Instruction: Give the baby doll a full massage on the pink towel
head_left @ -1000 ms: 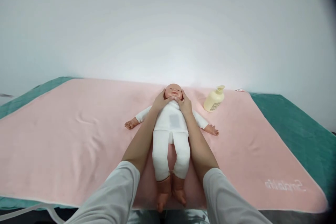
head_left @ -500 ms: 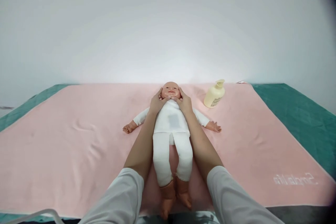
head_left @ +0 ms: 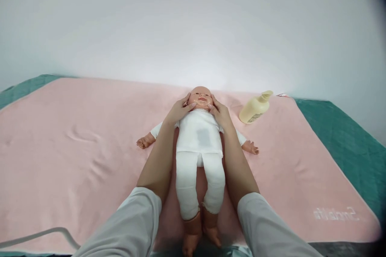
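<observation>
A baby doll [head_left: 199, 130] in a white cloth top and leggings lies on its back, head at the far end and bare feet toward me. My left hand [head_left: 180, 109] cups one side of the doll's head, its thumb along the jaw. Against the other side of the head rests my right hand [head_left: 219, 110], thumb by the jaw and fingers along the cheek. Each hand is closed round its side of the face; the fingertips behind the head are partly hidden. The doll's arms stretch outward past my forearms.
A pale yellow pump bottle [head_left: 255, 108] stands right of the doll's head. Beneath everything is a pink mat [head_left: 99, 128] over a green cover [head_left: 346, 140]. A white wall [head_left: 193, 24] rises behind, and a grey tube or cable [head_left: 45, 232] crosses the lower left.
My thumbs have moved apart, from meeting under the doll's chin outward along the jaw. The fingers still lie at the sides of the head. The camera view has tilted a little.
</observation>
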### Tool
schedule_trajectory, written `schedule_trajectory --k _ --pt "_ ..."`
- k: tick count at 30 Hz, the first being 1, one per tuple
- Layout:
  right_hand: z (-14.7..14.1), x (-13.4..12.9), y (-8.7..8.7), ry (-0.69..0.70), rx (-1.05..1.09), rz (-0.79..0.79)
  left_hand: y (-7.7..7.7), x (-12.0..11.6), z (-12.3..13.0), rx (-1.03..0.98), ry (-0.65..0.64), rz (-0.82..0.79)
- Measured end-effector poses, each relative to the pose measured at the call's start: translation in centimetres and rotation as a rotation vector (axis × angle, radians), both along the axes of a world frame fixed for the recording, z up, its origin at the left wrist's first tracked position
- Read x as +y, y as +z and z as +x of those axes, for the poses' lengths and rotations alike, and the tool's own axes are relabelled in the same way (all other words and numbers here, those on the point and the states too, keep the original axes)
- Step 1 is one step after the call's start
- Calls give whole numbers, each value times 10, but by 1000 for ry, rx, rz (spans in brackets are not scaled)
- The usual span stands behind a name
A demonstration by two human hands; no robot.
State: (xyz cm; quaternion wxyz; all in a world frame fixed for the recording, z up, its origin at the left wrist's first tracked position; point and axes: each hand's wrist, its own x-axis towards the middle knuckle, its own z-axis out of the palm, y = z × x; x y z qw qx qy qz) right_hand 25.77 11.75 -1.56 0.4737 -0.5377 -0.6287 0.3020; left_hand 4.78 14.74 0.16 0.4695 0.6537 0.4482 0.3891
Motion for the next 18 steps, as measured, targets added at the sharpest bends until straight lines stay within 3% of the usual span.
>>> schedule_trajectory --k 11,18 --pt "1 -1 1 -6 -17 -19 2 -2 1 -3 6 -24" --pt "2 -1 1 -27 -66 1 0 0 1 37 -9 42"
